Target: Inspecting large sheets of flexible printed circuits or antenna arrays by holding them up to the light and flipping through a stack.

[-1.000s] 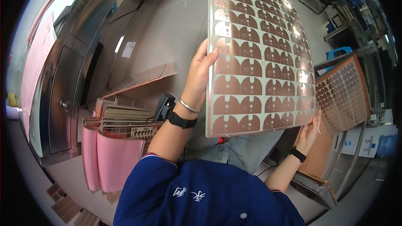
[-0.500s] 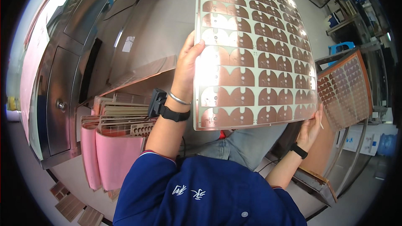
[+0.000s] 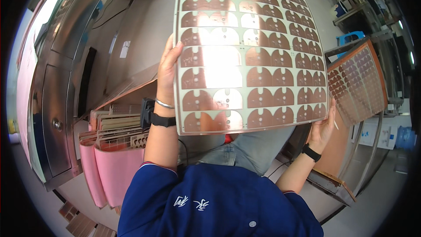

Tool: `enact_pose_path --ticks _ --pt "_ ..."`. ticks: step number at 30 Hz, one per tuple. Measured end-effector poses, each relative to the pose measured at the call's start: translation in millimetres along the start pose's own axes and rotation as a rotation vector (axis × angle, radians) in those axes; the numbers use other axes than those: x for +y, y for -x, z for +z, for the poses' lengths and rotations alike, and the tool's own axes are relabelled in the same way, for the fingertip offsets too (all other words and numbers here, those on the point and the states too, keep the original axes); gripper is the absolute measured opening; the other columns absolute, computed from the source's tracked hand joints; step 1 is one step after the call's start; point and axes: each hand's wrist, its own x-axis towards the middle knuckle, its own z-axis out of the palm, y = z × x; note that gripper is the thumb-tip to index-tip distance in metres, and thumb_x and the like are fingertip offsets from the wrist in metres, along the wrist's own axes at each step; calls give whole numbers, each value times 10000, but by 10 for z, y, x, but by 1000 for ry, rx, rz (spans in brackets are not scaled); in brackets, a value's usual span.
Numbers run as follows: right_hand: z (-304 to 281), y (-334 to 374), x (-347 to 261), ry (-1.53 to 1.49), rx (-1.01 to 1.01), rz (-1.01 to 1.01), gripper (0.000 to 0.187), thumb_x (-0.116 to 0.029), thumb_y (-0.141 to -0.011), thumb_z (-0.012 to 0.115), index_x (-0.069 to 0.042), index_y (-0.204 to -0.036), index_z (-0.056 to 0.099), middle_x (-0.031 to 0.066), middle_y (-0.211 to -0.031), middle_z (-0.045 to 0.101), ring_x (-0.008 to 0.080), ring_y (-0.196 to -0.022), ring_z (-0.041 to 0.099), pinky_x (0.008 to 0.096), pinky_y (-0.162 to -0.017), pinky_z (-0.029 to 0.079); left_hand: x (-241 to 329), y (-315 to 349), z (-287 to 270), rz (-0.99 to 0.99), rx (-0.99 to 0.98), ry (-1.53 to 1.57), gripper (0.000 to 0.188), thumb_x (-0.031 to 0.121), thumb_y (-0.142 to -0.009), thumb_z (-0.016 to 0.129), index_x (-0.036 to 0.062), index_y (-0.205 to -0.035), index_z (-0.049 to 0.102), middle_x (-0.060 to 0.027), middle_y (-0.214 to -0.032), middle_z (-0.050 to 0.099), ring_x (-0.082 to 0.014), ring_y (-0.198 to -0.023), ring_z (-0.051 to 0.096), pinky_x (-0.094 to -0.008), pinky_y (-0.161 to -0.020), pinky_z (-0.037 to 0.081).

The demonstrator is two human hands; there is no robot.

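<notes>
A large circuit board panel (image 3: 269, 79), pale with rows of rounded copper-coloured shapes, is held up in front of me. My left hand (image 3: 167, 68) is closed on its left edge, thumb on the face and the other fingers mostly hidden behind. At the lower right corner, my right hand (image 3: 323, 127) grips the panel from beneath, fingertips along its right edge. A thin white stick-like thing (image 3: 336, 124) pokes out beside the right hand; how it is held is unclear. Bright glare washes out part of the panel's copper pattern.
Left of my legs stands a rack of upright panels (image 3: 120, 136) with pink padding (image 3: 118, 171). A metal cabinet (image 3: 59, 118) rises at far left. Another patterned panel (image 3: 357, 83) leans on a stand at right. Loose small panels (image 3: 81, 224) lie on the lower left floor. A blue stool (image 3: 351, 37) is behind.
Both hands still hold the panel, which has shifted left, its left side most. My left arm has moved left with it. The glare has slid across toward the panel's middle.
</notes>
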Motion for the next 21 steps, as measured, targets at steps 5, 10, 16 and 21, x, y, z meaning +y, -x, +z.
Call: enact_pose_path --ticks 5,10,16,21 --pt "-128 -41 -20 -3 -120 -17 329 -92 -937 450 -11 -1255 440 123 -1072 589 141 -908 609 269 -778 536 7 -23 -84 28 29 -63 356 133 -929 406 22 -1267 417 -102 -1164 552 -156 -1011 581 -275 -833 506" --pt "-28 32 -60 66 -103 -48 320 -98 -937 451 -9 -1244 447 135 -1070 591 165 -920 606 289 -791 527 11 -11 -87 -2 4 15 362 155 -931 401 22 -1268 408 -116 -1191 531 -178 -1038 564 -306 -863 495" --pt "41 78 -97 101 -92 -105 316 -120 -939 456 5 -1229 455 123 -1006 609 154 -894 600 268 -782 505 5 0 -157 -43 31 32 380 160 -935 382 27 -1290 380 -131 -1186 524 -192 -1039 565 -324 -860 499" --pt "76 130 -170 199 -104 -146 300 -114 -937 452 21 -1205 474 61 -839 619 97 -755 586 212 -675 478 22 6 -161 -86 33 108 378 159 -933 387 39 -1292 392 -141 -1268 493 -233 -1095 544 -376 -933 452"
